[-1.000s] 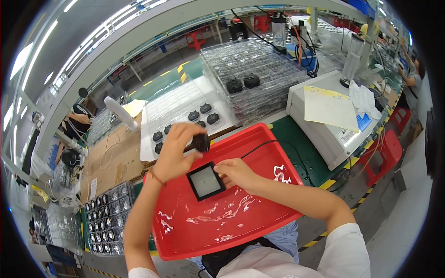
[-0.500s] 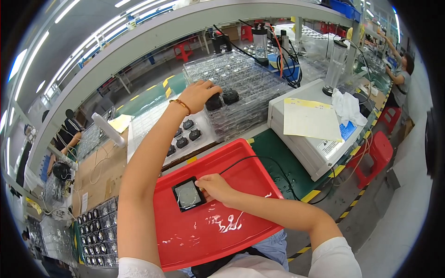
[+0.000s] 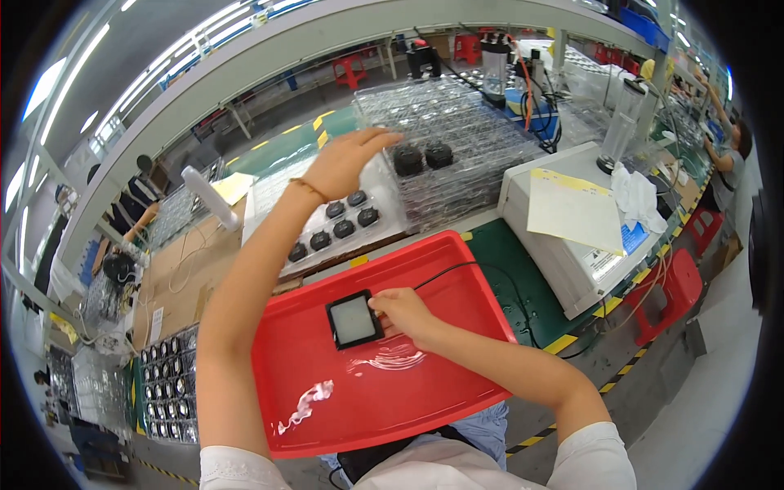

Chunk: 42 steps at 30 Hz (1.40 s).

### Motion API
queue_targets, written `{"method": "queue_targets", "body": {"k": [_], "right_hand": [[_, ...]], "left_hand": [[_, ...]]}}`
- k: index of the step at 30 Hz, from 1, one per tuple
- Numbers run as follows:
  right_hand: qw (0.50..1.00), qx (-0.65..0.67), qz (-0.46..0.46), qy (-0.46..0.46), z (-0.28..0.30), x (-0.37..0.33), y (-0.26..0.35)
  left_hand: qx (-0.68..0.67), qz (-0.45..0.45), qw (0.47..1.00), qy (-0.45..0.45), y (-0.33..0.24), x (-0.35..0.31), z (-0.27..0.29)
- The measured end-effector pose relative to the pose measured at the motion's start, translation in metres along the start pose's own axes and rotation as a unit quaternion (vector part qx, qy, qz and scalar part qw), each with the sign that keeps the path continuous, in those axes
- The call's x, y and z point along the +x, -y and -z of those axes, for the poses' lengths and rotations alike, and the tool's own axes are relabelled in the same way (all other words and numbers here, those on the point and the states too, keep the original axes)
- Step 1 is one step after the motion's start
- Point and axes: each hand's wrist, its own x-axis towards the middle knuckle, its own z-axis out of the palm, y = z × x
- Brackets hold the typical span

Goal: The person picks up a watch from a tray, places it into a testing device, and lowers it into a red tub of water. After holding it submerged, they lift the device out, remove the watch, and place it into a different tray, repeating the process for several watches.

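Observation:
My right hand (image 3: 406, 313) pinches the edge of a square black-framed device with a pale grey face (image 3: 356, 319). The device is over a red tray (image 3: 441, 384) with a wet, shiny bottom, and a black cord trails beyond my hand. My left hand (image 3: 339, 166) is raised beyond the tray with its fingers stretched out and nothing visible in them. Just past its fingertips, two black round parts (image 3: 423, 157) sit on a stack of clear plastic trays (image 3: 457, 196). Below my left hand, several smaller black parts (image 3: 344, 228) rest in a white tray.
A large grey-white machine box (image 3: 539, 245) stands to the right with a yellowish sheet (image 3: 572, 208) and crumpled white cloth (image 3: 639, 198) on top. Clear cylinders (image 3: 624, 122) and cables stand behind. At lower left is a tray of round parts (image 3: 169, 380). Another person (image 3: 729, 147) works at far right.
My left hand has let go of a black round part on the clear trays and drawn back to the left. The view has shifted, and my right hand still holds the device.

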Motion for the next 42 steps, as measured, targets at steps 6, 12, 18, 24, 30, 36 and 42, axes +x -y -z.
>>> {"method": "queue_targets", "body": {"k": [6,12,18,24,30,36,42], "right_hand": [[1.0,0.007,0.008,0.004,0.002,-0.002,-0.003],[0.999,0.018,0.017,0.033,-0.009,-0.025,0.009],[0.995,-0.016,0.028,0.093,-0.019,-0.036,0.018],[0.996,-0.028,0.032,0.072,-0.006,-0.025,0.008],[0.998,-0.037,0.035,0.042,-0.012,-0.023,0.008],[0.998,-0.031,0.034,0.043,-0.01,-0.021,0.005],[0.999,-0.017,0.008,0.049,-0.013,-0.026,0.007]], "left_hand": [[0.163,0.198,0.966,0.023,-0.001,-0.186,0.056],[0.164,0.512,0.831,0.143,-0.05,-0.445,0.108],[0.126,0.715,0.672,0.145,-0.128,-0.558,0.123],[0.122,0.731,0.66,0.123,-0.137,-0.56,0.119],[0.085,0.698,0.693,0.16,-0.143,-0.567,0.121],[0.137,0.726,0.67,0.075,-0.157,-0.549,0.12],[-0.033,0.638,0.725,-0.259,-0.157,-0.447,0.087]]}}
